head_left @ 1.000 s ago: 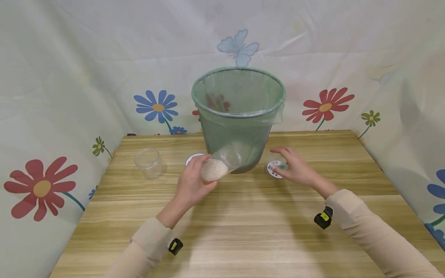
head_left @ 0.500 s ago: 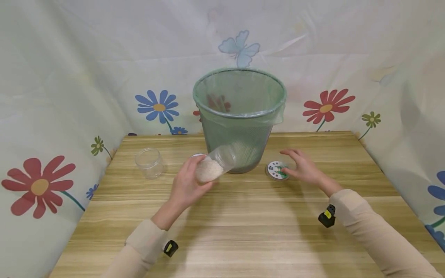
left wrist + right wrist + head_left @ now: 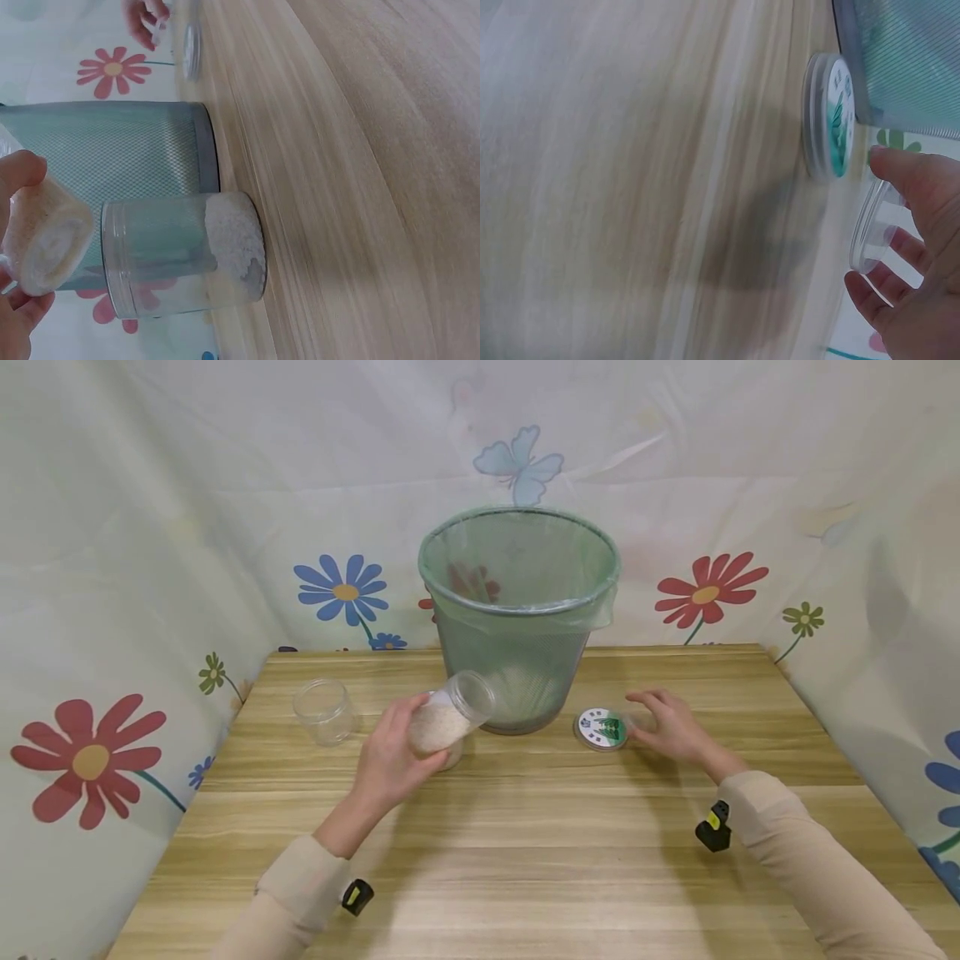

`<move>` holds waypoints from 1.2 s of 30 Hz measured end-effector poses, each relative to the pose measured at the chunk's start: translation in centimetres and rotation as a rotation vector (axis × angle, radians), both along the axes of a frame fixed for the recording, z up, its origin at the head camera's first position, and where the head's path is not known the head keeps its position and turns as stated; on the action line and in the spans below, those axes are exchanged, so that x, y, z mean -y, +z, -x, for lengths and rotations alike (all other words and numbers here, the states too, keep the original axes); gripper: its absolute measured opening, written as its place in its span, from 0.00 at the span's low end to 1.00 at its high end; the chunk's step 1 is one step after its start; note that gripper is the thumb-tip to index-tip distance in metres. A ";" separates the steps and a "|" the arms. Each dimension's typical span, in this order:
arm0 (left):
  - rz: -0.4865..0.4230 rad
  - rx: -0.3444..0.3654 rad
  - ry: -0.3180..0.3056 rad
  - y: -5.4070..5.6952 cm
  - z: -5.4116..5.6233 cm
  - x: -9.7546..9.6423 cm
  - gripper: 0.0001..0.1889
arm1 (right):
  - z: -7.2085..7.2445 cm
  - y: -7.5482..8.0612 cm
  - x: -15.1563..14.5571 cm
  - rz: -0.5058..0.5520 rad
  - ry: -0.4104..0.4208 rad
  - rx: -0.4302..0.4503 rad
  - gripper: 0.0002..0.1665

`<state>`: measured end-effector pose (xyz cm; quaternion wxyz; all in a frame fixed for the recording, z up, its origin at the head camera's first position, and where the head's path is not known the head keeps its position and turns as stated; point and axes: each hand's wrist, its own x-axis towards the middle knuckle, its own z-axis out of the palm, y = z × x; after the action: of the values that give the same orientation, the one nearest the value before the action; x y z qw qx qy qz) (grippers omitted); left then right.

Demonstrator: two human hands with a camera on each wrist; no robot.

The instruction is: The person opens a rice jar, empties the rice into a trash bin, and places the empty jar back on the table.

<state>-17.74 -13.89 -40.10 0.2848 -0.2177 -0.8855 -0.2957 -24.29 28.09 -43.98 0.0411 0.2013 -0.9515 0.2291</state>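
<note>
Sliding to front-L of bin, L hand, fingers clamped on rice jar, uncovers 2nd jar; R hand, pinching clear lid, shifts farther R of bin, so prob. neither's set down yet.

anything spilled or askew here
Nothing plainly wrong. The jar in the left hand is tilted, with white grains inside; being hand-held, that looks deliberate. I see no grains spilled on the table, and the bin stands upright.
</note>
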 end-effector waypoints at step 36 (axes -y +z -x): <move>0.140 -0.066 0.004 3.5 1.2 2.7 0.40 | -0.2 -2.2 -1.3 -0.114 -0.040 0.095 0.32</move>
<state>-18.93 -16.57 -36.56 0.2987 -0.2449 -0.8945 -0.2251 -24.12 29.42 -46.21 -0.0110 0.1732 -0.9677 0.1827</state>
